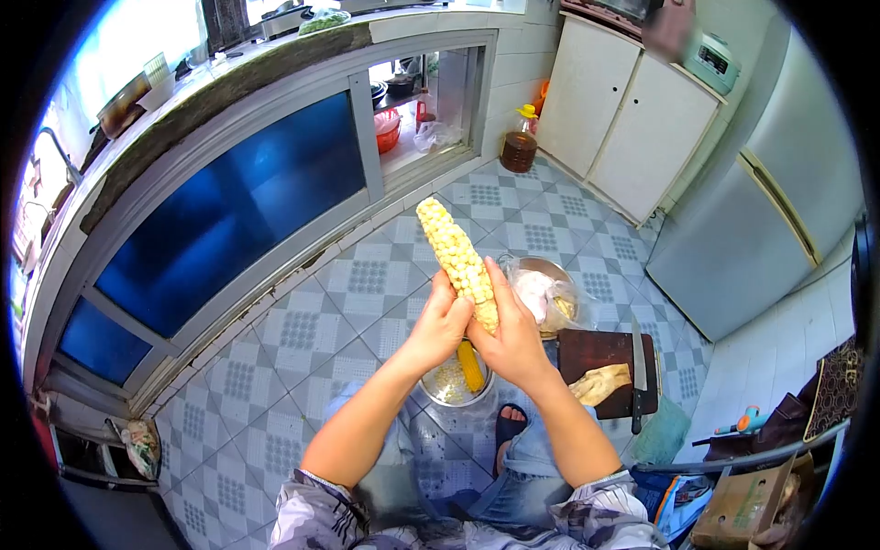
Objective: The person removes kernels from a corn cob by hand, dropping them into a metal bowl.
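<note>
A pale yellow corn cob is held up at a tilt in the middle of the view, its upper end pointing away to the left. My left hand is closed round its lower left side, the thumb on the kernels. Around the lower right side my right hand is closed too. Under the hands stands a metal bowl with loose pale kernels and a deeper yellow cob in it, partly hidden by my hands.
A dark cutting board with a knife and a pale yellowish piece lies at the right. Behind it is a bowl with plastic bags. A fridge, white cabinet and oil bottle stand farther off.
</note>
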`<state>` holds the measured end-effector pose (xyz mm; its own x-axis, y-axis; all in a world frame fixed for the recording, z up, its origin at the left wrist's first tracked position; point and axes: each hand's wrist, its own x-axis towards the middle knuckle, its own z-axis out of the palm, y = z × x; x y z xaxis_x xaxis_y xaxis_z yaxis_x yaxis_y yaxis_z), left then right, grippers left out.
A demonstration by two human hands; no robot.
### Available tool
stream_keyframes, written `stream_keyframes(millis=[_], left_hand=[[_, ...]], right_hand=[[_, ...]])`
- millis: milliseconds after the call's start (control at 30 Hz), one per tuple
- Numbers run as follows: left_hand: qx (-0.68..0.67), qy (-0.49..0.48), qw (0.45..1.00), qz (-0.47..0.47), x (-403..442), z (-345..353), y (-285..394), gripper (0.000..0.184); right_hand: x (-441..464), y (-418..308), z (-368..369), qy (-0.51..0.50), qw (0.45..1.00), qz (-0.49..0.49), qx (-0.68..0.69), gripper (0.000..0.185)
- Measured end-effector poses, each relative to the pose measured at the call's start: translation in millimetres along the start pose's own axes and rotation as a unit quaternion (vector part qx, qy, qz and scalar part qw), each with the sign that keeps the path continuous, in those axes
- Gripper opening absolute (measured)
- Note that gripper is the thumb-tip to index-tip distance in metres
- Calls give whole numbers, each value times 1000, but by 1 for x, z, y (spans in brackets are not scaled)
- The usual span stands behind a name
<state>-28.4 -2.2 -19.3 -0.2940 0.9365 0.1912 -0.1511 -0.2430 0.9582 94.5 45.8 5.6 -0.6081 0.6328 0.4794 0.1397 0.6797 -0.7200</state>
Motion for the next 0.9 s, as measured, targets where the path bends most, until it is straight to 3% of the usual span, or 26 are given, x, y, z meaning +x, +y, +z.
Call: stream_keyframes(millis=[333, 533, 633, 900], left_hand=[[57, 5, 998, 27, 4, 4, -3, 49], [-78, 4, 996, -51, 10, 7, 3, 52], [-250, -60, 959, -123, 13, -1, 4, 46], [-126, -35, 983, -127, 9, 3, 7, 38]], right_hand=[[-6, 1, 6, 12, 999, 29, -17, 70], [-6, 3, 7, 21, 997, 66, 39, 69], [-5, 12, 6, 25, 996, 71, 46, 69], [-6, 5, -1, 12, 999, 42, -3, 70]])
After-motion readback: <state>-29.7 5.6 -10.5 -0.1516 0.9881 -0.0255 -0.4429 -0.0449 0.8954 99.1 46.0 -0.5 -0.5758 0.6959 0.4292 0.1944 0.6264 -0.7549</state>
